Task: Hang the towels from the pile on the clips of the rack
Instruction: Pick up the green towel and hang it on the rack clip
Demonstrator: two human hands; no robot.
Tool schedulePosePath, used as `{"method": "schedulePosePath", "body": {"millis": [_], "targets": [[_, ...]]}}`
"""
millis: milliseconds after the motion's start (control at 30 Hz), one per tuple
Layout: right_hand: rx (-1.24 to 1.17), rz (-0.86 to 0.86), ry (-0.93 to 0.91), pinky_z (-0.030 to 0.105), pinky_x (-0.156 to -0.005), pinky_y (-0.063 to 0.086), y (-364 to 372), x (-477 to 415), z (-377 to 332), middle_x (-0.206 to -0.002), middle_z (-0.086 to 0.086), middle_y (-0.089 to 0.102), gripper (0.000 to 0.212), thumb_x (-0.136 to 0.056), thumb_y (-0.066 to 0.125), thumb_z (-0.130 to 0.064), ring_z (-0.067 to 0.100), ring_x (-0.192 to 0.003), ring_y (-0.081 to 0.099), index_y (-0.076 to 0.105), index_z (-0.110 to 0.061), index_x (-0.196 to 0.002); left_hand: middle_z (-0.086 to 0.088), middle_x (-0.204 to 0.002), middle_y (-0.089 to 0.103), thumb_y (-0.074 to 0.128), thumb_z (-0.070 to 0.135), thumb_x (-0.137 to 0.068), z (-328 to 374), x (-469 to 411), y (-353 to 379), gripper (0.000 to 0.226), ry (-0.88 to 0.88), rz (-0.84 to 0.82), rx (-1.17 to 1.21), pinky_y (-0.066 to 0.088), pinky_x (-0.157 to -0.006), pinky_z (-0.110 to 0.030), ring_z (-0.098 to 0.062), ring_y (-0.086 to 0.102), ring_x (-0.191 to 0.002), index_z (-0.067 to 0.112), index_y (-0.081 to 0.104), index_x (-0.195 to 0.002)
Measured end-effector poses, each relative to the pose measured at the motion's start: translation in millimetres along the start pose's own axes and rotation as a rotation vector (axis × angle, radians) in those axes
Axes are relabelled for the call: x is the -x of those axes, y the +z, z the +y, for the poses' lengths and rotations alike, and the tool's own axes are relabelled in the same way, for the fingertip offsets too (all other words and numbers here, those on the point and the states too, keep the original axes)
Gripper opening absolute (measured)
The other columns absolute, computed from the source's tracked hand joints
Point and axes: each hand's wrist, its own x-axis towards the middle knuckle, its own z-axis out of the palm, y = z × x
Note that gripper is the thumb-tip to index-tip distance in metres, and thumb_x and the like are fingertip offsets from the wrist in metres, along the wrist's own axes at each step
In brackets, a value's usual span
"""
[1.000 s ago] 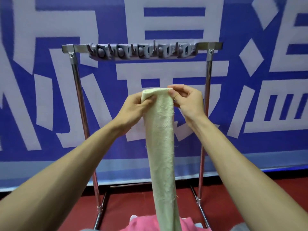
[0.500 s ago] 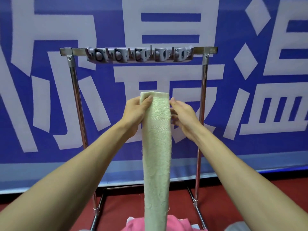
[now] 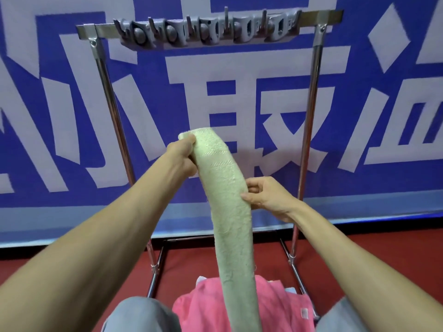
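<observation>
Cream terry towel [image 3: 225, 192] hung in a long narrow strip, its top corner pinched in the fingers of the left hand [image 3: 181, 155], apparently to present that edge to the empty clips [image 3: 206, 28] on the rack [image 3: 311, 97] above. The right hand [image 3: 266, 197] pinched the towel's right edge lower down, seemingly to steady it, while its tail trailed over the pink towel [image 3: 203, 307] in the near pile.

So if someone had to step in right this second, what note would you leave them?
Left hand: pinching the top end of the cream towel, well below the clips.
Right hand: gripping the towel's edge lower down.
Pink towel: lying in the pile near the person's knees.
Done: one towel lifted; no towel hangs on the rack.
Left: clip the cream towel up, then the pile.
</observation>
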Motion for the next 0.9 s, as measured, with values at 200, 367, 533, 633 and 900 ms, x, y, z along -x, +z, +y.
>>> {"method": "schedulePosePath", "body": {"millis": [200, 367, 533, 633, 900], "targets": [[-0.045, 0.145, -0.046, 0.022, -0.059, 0.054, -2.6, -2.0, -19.1, -0.071, 0.0, 0.073, 0.015, -0.08, 0.07, 0.003, 0.008, -0.065, 0.068, 0.07, -0.002, -0.094, -0.011, -0.103, 0.068, 0.041, 0.03, -0.099, -37.2, -2.2, -20.3, 0.036, -0.066, -0.12, 0.154, 0.056, -0.062, -0.035, -0.025, 0.066, -0.09, 0.006, 0.057, -0.12], [-0.046, 0.116, -0.06, 0.021, -0.057, 0.054, 1.9, -7.1, -49.7, -0.073, 0.002, 0.073, 0.019, -0.078, 0.072, 0.003, 0.009, -0.066, 0.068, 0.069, 0.001, -0.096, -0.015, -0.119, 0.065, 0.005, 0.067, -0.092, -75.0, 4.7, -26.4, 0.085, -0.182, -0.374, -0.161, 0.046, -0.089, -0.041, -0.03, 0.058, -0.112, 0.008, 0.059, -0.12], [-0.126, 0.239, -0.012, 0.024, -0.06, 0.055, -2.5, -13.0, -60.6, -0.085, 0.007, 0.072, 0.021, -0.077, 0.073, -0.001, 0.015, -0.072, 0.067, 0.071, -0.002, -0.098, -0.004, -0.122, 0.066, 0.006, 0.069, -0.091, -101.9, 16.7, -33.3, 0.08, -0.067, -0.498, -0.195, 0.048, -0.09, -0.037, -0.019, 0.062, -0.11, 0.019, 0.06, -0.124], [-0.228, 0.276, 0.013, 0.023, -0.057, 0.054, -7.6, -9.8, -65.0, -0.091, 0.01, 0.072, 0.029, -0.077, 0.074, -0.002, 0.015, -0.073, 0.068, 0.069, 0.001, -0.105, -0.006, -0.11, 0.071, 0.026, 0.061, -0.094, -110.8, 32.0, -35.9, 0.062, 0.066, -0.479, -0.264, 0.052, -0.087, -0.036, -0.02, 0.067, -0.103, 0.016, 0.062, -0.118], [-0.488, 0.394, 0.112, 0.026, -0.069, 0.058, -16.3, -9.0, -64.9, -0.095, 0.013, 0.071, 0.023, -0.081, 0.071, -0.001, 0.018, -0.083, 0.069, 0.067, 0.002, -0.104, -0.006, -0.097, 0.073, 0.06, 0.009, -0.09, -103.5, 48.3, -28.4, 0.018, 0.405, -0.49, -0.321, 0.056, -0.069, -0.032, -0.02, 0.069, -0.087, 0.008, 0.066, -0.106]]}}
